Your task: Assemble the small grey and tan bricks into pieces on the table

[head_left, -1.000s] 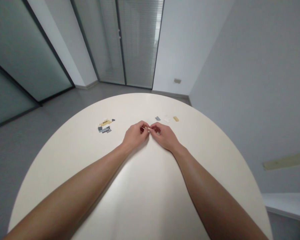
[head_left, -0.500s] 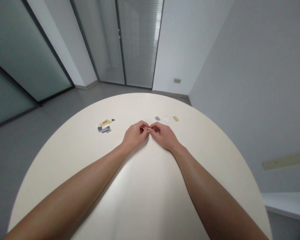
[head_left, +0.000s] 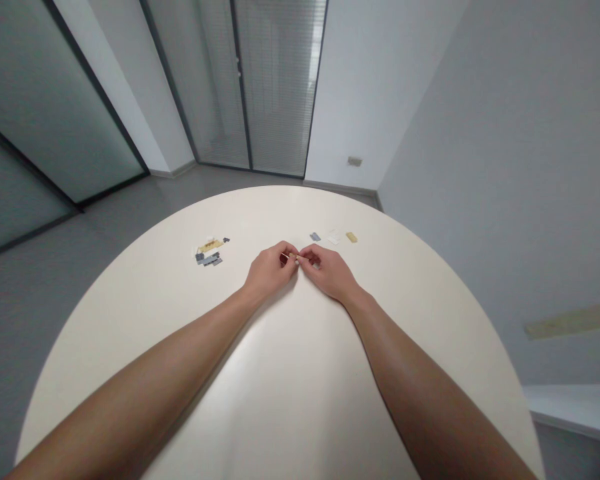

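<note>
Here we are at a big round cream table (head_left: 300, 400), and both my forearms lie across it, coming in from the near edge. My left hand (head_left: 270, 272) and my right hand (head_left: 329, 272) meet near the middle of the view, held narrow, fingertips together, pinching a small tan piece (head_left: 292, 255) between them. It's tiny, and my fingers hide most of it, so I can't make out its shape.

Over to my left, just beyond my left hand, sits a loose cluster of grey and tan plastic pieces (head_left: 209, 253). Ahead of my right hand, three more lie apart in a short row: a grey piece (head_left: 315, 237), a white piece (head_left: 333, 238) and a tan plate (head_left: 351, 237). All of them lie flat, well back from the table's far edge.

Around the table, a grey floor (head_left: 85, 267) runs out to a frosted glass partition (head_left: 55, 100) on the left. Straight ahead stand glass panels with slatted blinds (head_left: 280, 80). On the right rises a pale grey wall (head_left: 505, 167) with a small plate (head_left: 355, 161) low down near the skirting, and at the far right there's a pale wooden strip (head_left: 575, 320) above a white ledge (head_left: 575, 407).
</note>
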{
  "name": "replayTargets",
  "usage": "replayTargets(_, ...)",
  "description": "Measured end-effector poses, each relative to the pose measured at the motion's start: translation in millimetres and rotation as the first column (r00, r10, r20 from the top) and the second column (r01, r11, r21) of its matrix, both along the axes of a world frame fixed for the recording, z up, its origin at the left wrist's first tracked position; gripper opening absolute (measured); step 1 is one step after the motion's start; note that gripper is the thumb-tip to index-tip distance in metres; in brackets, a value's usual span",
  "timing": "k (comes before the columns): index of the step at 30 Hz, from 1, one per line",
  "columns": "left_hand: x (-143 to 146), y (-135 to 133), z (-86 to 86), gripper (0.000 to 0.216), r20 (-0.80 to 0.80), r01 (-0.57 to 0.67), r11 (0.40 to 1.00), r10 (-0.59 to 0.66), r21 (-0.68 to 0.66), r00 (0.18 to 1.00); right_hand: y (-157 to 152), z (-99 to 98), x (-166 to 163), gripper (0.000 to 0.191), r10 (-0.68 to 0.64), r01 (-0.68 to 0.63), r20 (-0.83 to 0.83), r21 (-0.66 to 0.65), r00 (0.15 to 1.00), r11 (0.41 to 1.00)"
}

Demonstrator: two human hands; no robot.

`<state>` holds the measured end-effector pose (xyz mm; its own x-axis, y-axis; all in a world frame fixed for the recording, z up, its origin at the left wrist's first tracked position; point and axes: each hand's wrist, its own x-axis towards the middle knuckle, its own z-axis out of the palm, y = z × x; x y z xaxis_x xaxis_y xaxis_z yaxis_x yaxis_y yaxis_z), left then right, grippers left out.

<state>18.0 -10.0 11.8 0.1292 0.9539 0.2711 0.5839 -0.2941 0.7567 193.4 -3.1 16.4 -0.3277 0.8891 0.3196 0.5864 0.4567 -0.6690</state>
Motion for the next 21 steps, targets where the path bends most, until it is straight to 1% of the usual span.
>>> replayTargets(21, 0.0, -0.5, 0.9, 0.016, -0.019, -0.002, 1.000, 0.001, -0.001, 1.000, 0.1, -1.3, 1.0, 0.014, 0.011, -0.011, 0.001, 0.009, 1.000, 1.000)
